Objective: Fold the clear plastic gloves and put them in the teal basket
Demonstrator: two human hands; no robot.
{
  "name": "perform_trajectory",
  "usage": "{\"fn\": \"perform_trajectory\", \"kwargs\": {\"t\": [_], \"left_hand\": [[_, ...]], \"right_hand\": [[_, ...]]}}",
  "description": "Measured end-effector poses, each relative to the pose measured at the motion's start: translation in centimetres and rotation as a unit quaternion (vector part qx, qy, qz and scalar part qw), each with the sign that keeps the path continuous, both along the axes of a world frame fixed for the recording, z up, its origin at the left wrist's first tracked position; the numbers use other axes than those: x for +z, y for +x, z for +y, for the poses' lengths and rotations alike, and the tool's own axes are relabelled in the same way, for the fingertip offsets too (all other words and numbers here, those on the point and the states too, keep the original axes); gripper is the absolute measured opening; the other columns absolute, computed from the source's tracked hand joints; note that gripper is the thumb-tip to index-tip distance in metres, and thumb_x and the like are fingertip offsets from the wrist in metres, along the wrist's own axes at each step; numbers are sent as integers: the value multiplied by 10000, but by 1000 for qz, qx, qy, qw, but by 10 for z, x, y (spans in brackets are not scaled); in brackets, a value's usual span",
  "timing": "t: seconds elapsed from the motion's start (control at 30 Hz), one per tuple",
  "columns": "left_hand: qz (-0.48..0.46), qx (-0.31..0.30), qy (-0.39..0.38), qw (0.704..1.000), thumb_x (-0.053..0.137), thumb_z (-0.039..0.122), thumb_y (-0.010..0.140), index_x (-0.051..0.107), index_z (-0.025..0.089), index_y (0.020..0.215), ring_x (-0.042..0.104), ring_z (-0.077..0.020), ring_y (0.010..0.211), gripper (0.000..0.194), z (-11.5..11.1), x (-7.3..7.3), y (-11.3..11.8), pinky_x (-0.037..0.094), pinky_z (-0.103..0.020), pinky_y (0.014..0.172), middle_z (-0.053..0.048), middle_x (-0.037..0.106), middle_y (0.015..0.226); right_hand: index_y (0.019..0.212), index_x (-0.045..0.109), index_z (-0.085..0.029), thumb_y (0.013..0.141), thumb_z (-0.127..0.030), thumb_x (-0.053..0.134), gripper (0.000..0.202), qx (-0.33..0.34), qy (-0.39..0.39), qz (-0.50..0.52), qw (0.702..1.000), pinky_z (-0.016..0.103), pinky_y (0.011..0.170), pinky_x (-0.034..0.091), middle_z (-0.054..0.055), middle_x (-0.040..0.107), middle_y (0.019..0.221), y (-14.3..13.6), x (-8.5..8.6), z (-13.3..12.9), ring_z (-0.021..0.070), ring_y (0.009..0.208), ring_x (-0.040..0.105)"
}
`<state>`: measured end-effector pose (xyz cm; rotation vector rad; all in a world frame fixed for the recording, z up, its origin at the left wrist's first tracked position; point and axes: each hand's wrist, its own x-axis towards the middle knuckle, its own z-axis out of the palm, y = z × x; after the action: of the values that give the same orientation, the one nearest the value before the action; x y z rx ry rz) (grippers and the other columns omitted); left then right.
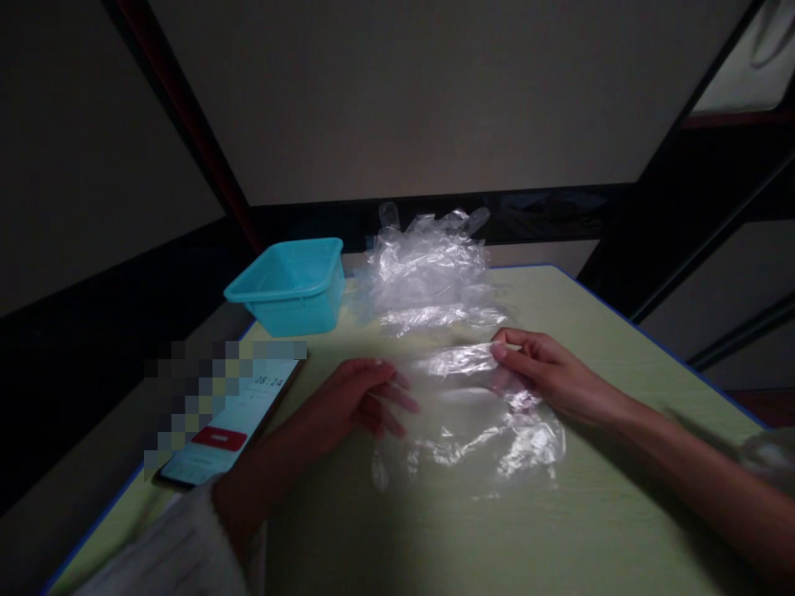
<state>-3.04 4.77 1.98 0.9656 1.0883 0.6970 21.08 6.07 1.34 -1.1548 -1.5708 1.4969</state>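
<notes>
A clear disposable plastic glove (460, 406) is stretched out over the table, its finger ends toward me. My right hand (537, 364) pinches its upper right edge, thumb in front and fingers behind the film. At the upper left edge is my left hand (373, 393), its thumb on the near side and its slightly spread, blurred fingers partly seen through the film. Just beyond both hands lies a crumpled pile of similar clear gloves (431, 269), with some finger shapes sticking up.
A turquoise plastic basket (298, 306) stands at the table's far left. Nearer, a phone (233, 422) with a lit screen lies by the left edge, beside my left forearm. The pale table (596, 530) has a blue rim, and a panel (422, 99) rises behind it.
</notes>
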Motion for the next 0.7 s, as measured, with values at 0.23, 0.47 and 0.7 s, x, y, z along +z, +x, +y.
{"fn": "perform_trajectory", "kwargs": {"t": [0.23, 0.47, 0.7], "left_hand": [[117, 27, -27, 992, 465, 211, 848, 532, 126, 671, 583, -98, 375, 208, 7, -7, 6, 421, -172, 369, -52, 710, 659], [222, 22, 52, 973, 422, 221, 836, 535, 137, 784, 552, -107, 371, 150, 8, -11, 6, 407, -198, 379, -11, 640, 602], [440, 73, 433, 783, 475, 170, 772, 524, 109, 1052, 591, -206, 779, 290, 0, -21, -1, 496, -354, 695, -80, 568, 909]], "right_hand": [[635, 461, -182, 759, -542, 531, 388, 12, 64, -92, 994, 207, 383, 268, -36, 495, 478, 0, -18, 11, 72, 395, 383], [742, 491, -175, 810, -447, 467, 282, -17, 143, -171, 975, 246, 425, 383, -2, 534, 536, 8, -16, 13, 120, 449, 498], [943, 567, -155, 880, -267, 405, 206, 6, 389, -294, 873, 334, 675, 498, 93, 652, 886, 13, -4, 8, 189, 774, 617]]}}
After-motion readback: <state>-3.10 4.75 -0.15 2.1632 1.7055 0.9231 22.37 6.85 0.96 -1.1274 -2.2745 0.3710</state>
